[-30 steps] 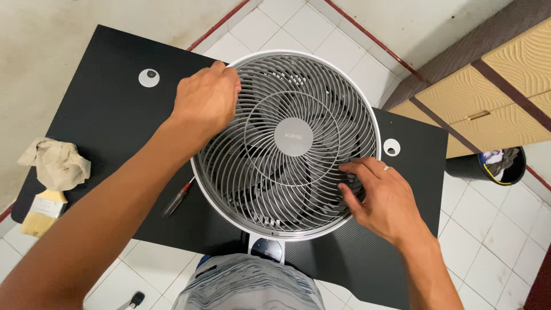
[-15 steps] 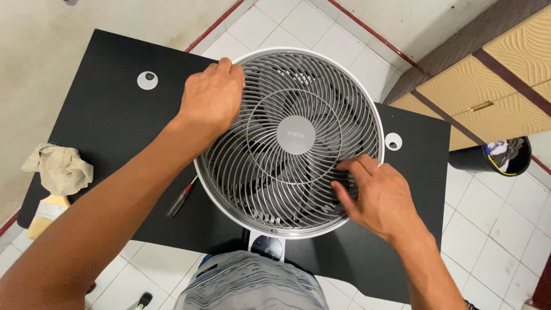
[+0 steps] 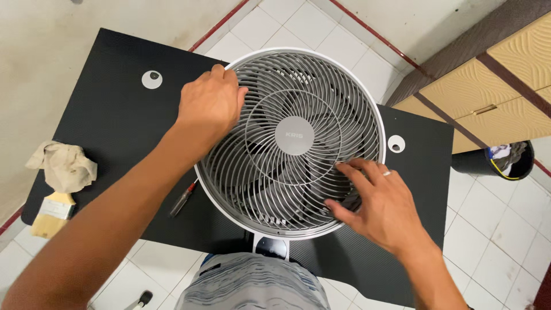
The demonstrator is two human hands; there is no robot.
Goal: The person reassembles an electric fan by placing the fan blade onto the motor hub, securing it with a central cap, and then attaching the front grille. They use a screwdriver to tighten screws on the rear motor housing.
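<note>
Lying flat on 1 black table point(image 3: 109, 115) is 1 big round fan point(image 3: 290, 143) w/ a grey swirly grille, white rim & a grey round badge in the middle. L hand point(image 3: 209, 106) curls over the top-left rim, gripping it. R hand point(image 3: 381, 204) is spread open, fingertips pressing the grille at lower right. 2 white round caps sit in the table top. 1 rag point(image 3: 63, 166), 1 brush point(image 3: 50, 212) & 1 screwdriver point(image 3: 182, 198) lie at the left. 1 black bin point(image 3: 496, 161) stands on the floor.
</note>
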